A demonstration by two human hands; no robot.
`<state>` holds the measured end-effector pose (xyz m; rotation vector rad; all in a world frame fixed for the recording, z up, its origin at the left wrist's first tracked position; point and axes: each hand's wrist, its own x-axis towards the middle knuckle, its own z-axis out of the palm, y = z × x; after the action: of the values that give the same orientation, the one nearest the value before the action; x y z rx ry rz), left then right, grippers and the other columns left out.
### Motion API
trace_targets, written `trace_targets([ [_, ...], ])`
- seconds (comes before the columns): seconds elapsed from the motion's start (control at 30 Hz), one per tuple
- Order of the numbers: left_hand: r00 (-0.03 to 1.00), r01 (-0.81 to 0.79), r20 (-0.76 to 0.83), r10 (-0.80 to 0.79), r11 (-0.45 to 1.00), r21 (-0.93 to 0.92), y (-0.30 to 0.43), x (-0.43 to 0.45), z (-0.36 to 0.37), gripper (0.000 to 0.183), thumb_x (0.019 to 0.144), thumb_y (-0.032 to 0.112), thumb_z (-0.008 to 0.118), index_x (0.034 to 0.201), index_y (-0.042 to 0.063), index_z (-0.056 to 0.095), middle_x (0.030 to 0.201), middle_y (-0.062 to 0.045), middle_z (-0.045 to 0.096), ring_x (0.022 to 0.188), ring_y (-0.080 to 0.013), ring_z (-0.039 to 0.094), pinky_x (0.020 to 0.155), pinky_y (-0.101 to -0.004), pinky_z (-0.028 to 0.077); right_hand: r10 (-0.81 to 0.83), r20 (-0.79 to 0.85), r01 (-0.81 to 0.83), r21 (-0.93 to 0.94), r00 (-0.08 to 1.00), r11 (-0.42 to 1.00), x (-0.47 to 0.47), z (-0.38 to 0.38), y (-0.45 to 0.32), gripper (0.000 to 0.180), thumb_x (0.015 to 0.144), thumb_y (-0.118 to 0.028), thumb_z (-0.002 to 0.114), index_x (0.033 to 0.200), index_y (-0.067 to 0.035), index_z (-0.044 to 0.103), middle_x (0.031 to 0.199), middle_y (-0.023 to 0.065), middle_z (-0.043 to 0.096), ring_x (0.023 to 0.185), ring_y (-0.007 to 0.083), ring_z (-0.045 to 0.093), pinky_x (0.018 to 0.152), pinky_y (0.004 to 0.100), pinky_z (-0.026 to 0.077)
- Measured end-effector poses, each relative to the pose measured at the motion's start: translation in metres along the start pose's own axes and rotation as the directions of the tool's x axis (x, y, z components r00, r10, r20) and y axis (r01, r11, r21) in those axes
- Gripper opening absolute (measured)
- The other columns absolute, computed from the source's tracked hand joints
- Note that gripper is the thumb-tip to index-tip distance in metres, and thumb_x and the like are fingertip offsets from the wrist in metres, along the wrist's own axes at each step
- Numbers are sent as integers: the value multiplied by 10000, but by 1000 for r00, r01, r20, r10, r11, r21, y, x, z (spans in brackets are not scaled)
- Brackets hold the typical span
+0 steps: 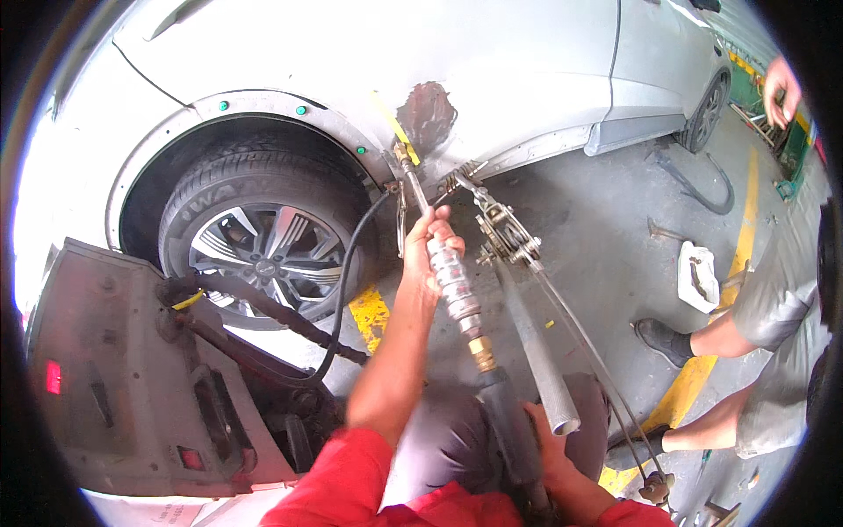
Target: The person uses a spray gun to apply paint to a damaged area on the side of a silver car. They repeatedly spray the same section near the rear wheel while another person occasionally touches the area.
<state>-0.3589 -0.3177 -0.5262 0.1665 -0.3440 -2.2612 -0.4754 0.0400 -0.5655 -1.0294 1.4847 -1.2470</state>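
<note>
A slide hammer dent puller (454, 290) with a ribbed metal body runs from my lap up to the car's side. My left hand (431, 247) is wrapped around its shaft, at the upper end of the ribbed part. Lower down, my right hand (543, 428) holds its black handle (510, 415), which hides some of the fingers. The puller's tip lies against the white body panel (520, 79) behind the wheel arch, beside a yellow strip (395, 125). Just above right is a stripped dark patch (427, 117).
A hand cable winch (507, 230) hooks to the sill; its tube handle (540, 369) and cable (593, 349) slant towards me. A grey machine (112, 369) with a black cable (349, 263) stands left, near the wheel (263, 263). Right are a person's legs (718, 342) and a white container (697, 277).
</note>
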Motion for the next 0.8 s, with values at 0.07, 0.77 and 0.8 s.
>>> trace_targets([
  [0.07, 995, 27, 99, -5, 976, -218, 3, -10, -4, 281, 977, 248, 538, 1042, -18, 602, 600, 64, 484, 536, -63, 476, 593, -266, 452, -52, 30, 58, -237, 998, 970, -6, 6, -13, 401, 862, -281, 653, 1188, -51, 603, 1048, 73, 644, 955, 197, 619, 811, 352, 476],
  [0.77, 918, 190, 395, 48, 820, -540, -7, -7, -16, 290, 987, 337, 525, 874, 72, 550, 593, 48, 476, 520, -64, 479, 540, -251, 436, -380, 284, 458, -714, 881, 529, -13, 8, -35, 450, 689, -122, 704, 1115, -20, 600, 857, 121, 595, 814, 325, 557, 711, 424, 441],
  [0.8, 879, 228, 466, 102, 768, -599, -14, -2, -14, 293, 990, 340, 518, 859, 79, 539, 598, 49, 477, 523, -62, 476, 540, -247, 434, -353, 306, 454, -747, 884, 487, -11, 7, -42, 448, 689, -118, 700, 1115, -18, 601, 855, 119, 596, 821, 326, 559, 718, 424, 444],
])
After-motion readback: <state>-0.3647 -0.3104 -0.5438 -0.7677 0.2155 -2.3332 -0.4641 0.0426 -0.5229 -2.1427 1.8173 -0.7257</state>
